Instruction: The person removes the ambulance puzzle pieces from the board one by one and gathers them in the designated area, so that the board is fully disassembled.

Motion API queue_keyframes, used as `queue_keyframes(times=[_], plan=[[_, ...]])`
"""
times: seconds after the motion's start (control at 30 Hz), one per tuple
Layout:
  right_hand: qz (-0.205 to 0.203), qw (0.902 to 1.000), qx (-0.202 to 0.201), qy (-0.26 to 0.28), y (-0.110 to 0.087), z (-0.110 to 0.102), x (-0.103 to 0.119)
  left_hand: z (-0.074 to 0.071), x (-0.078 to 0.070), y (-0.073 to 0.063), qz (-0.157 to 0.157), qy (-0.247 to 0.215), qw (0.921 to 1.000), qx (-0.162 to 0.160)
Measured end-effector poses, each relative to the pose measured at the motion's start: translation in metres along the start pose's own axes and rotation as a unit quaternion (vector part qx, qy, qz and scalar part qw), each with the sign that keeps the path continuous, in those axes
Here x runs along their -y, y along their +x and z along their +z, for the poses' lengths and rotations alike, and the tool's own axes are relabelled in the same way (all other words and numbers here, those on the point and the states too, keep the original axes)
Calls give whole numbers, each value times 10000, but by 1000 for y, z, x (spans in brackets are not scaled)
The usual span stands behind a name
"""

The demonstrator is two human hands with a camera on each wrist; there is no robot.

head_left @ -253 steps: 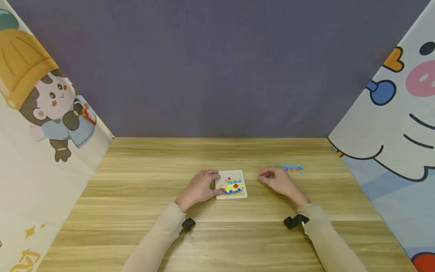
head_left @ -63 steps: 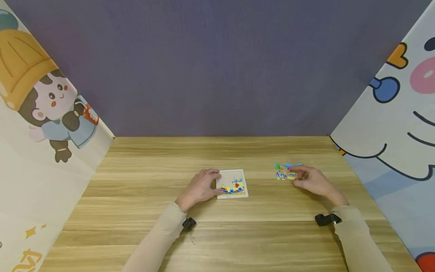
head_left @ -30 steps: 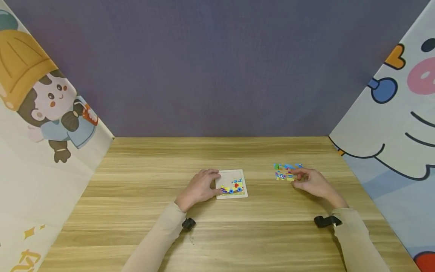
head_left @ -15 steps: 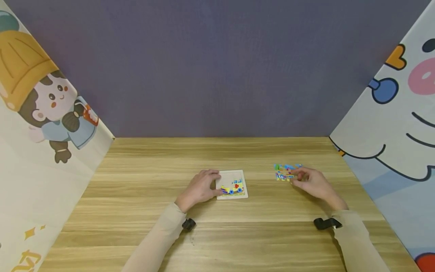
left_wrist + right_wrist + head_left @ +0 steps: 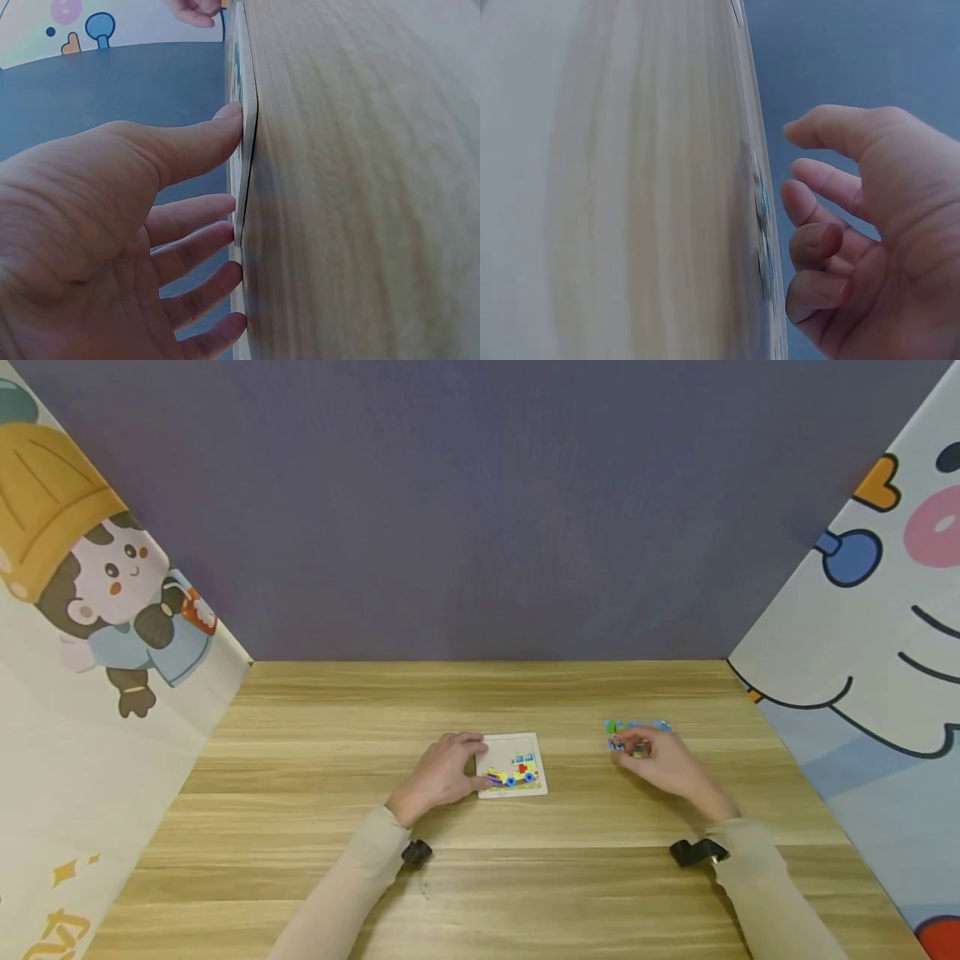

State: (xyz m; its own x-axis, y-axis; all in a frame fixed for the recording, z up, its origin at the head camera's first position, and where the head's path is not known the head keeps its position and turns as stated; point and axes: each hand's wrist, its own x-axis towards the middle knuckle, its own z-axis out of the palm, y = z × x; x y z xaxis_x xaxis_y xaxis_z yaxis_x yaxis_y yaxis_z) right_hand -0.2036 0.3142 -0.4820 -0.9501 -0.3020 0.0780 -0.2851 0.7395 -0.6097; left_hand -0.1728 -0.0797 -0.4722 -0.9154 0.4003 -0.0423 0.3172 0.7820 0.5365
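A square puzzle board (image 5: 498,750) with a pale rim lies mid-table. A yellow vehicle picture (image 5: 522,770) with blue wheels and a red cross fills its lower part; bare backing shows above. My left hand (image 5: 442,777) rests at the board's left side. In the left wrist view, its thumb (image 5: 199,146) presses on the board and the fingers extend along the edge. To the right, my right hand (image 5: 660,764) is over small colourful puzzle pieces (image 5: 613,727), hiding some. In the right wrist view its thumb and index finger stand apart, with nothing visible between them.
The wood-grain table (image 5: 337,710) meets a dark grey panel (image 5: 480,527) at the back. Cartoon-printed panels (image 5: 97,652) stand at both sides. More blue pieces (image 5: 663,725) lie just beyond the right hand.
Since the oldest frame, the vehicle's upper left section has left the board and a second row of pieces appeared at right. Lately my right hand shifted left over them; the left stayed.
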Motion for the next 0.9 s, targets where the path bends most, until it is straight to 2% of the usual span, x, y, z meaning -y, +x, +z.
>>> queue_keyframes(times=[0.4, 0.7, 0.9], plan=[[-161, 9988, 382, 272, 14, 24, 25, -1, -1, 0, 1, 17, 10000, 29], [-372, 9980, 476, 170, 20, 38, 39, -1, -1, -1, -24, -2, 10000, 62], [-410, 9970, 592, 285, 23, 47, 52, -1, 0, -1, 54, 53, 10000, 9]])
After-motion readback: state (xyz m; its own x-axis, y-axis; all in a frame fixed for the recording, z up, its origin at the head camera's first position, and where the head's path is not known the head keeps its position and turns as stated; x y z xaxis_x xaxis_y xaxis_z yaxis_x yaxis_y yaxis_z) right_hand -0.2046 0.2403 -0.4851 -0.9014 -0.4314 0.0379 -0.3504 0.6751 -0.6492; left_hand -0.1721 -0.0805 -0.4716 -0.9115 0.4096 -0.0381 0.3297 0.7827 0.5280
